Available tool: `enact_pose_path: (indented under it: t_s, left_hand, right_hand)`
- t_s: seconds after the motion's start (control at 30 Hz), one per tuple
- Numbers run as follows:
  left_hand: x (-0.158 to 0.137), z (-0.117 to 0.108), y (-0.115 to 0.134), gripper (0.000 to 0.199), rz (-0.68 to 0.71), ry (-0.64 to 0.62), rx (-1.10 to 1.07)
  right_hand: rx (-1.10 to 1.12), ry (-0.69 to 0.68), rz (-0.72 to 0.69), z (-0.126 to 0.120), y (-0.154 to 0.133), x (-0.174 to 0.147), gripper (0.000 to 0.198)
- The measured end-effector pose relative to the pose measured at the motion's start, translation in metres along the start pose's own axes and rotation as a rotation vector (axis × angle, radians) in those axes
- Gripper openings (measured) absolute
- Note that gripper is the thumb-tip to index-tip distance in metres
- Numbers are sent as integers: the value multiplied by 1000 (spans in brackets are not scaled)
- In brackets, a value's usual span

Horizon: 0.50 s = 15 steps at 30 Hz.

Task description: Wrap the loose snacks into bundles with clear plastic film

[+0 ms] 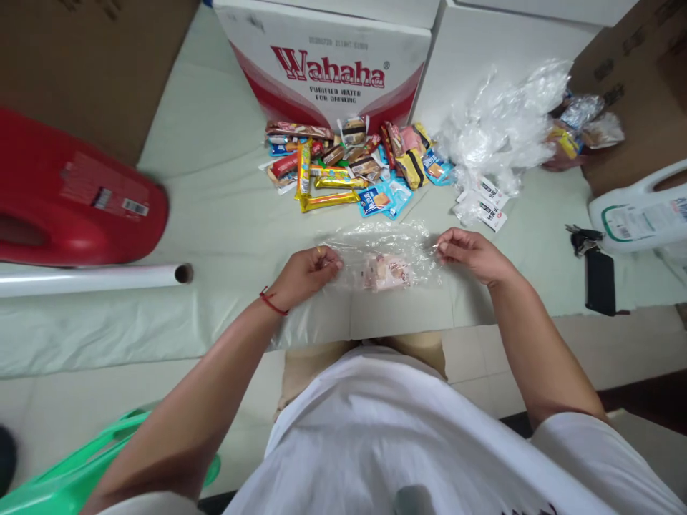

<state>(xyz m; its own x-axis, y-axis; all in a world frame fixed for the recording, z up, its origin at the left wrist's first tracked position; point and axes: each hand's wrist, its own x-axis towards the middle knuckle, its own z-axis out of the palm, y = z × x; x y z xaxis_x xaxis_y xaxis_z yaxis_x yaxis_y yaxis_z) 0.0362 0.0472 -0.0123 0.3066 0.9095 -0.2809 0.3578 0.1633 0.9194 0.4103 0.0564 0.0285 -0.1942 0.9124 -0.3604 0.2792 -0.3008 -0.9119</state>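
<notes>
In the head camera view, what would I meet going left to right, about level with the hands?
Big red plastic jug → left hand → pale pink printed packet, showing through the clear plastic bag → right hand → white plastic jug.

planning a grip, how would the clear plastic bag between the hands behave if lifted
The clear plastic bag would probably flop, its thin film being wrinkled. It may sag around the pale pink packaging apparently inside. Its shine suggests possible slipperiness.

My head-worn view
From above my shirt [365, 436], facing forward and down, near the bench [225, 207].
</notes>
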Motion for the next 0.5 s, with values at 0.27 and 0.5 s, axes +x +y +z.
enact_pose_path:
  t_s: [0.27,0.5]
  left_hand:
    - [-13,-9,-1,40,-12,115,25]
    - [-6,-20,-10,27,-87,186,227]
  right_hand:
    - [-88,199,-106,18,11,21,27]
    - [-488,281,-76,27,28,37,21]
